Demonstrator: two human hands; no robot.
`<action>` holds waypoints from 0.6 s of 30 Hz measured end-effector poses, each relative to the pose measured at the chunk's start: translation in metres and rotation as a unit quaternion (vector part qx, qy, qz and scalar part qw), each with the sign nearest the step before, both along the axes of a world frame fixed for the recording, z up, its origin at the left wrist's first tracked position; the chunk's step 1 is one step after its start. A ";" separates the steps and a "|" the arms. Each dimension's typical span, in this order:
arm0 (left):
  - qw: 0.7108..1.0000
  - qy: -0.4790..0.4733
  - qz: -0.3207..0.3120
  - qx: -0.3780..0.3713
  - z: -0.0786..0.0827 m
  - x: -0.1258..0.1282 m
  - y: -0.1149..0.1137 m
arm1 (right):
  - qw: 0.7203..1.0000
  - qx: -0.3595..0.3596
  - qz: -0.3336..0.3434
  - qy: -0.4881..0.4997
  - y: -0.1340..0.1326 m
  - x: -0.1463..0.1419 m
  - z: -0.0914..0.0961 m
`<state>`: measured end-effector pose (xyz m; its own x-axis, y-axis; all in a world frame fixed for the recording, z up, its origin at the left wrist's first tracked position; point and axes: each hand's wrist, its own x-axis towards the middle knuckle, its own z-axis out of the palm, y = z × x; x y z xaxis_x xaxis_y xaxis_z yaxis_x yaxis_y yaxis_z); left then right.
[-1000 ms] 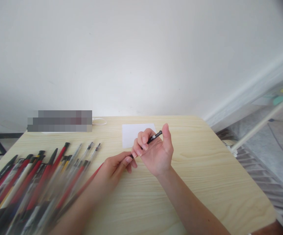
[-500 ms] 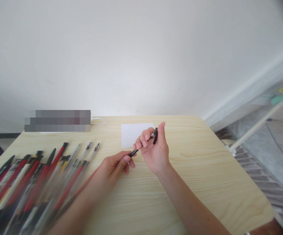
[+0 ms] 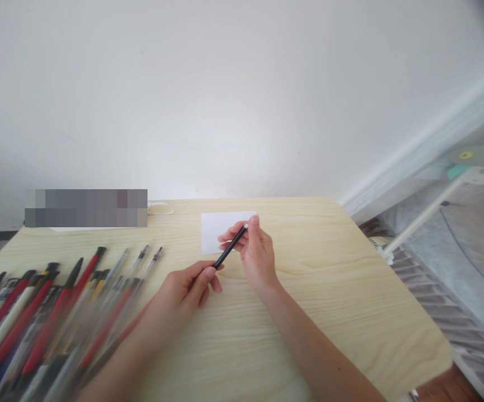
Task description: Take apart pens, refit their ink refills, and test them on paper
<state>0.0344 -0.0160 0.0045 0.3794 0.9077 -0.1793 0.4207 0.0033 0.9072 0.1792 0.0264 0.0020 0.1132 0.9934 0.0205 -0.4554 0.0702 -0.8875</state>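
Note:
A slim black pen (image 3: 230, 248) slants up to the right over the table, with a pale tip at its upper end. Its lower part is gripped between the thumb and fingers of my left hand (image 3: 193, 283). My right hand (image 3: 258, 254) is at the upper end, thumb against the pale tip and fingers curved loosely behind the barrel. No separate black cap shows now; my right fingers could hide it. Behind my hands lies a white sheet of paper (image 3: 210, 231), partly covered by my right fingers.
Several pens, red, white, black and clear, lie in a blurred row (image 3: 57, 312) at the left beside my left forearm. A blurred-out item (image 3: 86, 208) sits at the back left, near a thin white loop (image 3: 161, 209). A wall (image 3: 242, 111) stands behind the wooden table (image 3: 350, 290).
My right hand has turned, bringing its thumb to the pen's upper end. The loose black cap seen earlier in that hand no longer shows separately. The view has swung slightly right.

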 end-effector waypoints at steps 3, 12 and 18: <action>1.000 0.012 0.004 -0.009 0.003 0.000 0.000 | 0.997 0.011 -0.016 -0.073 0.001 0.002 -0.004; 1.000 0.002 0.010 -0.021 -0.002 0.000 0.000 | 0.993 -0.010 -0.085 -0.082 0.009 0.013 -0.004; 1.000 0.002 0.009 -0.010 -0.003 -0.001 0.000 | 0.992 -0.014 -0.066 -0.104 0.011 0.013 -0.009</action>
<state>0.0334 -0.0162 0.0019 0.3619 0.9109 -0.1983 0.4233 0.0290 0.9055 0.1922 0.0372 -0.0070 0.2390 0.9706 0.0304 -0.2510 0.0920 -0.9636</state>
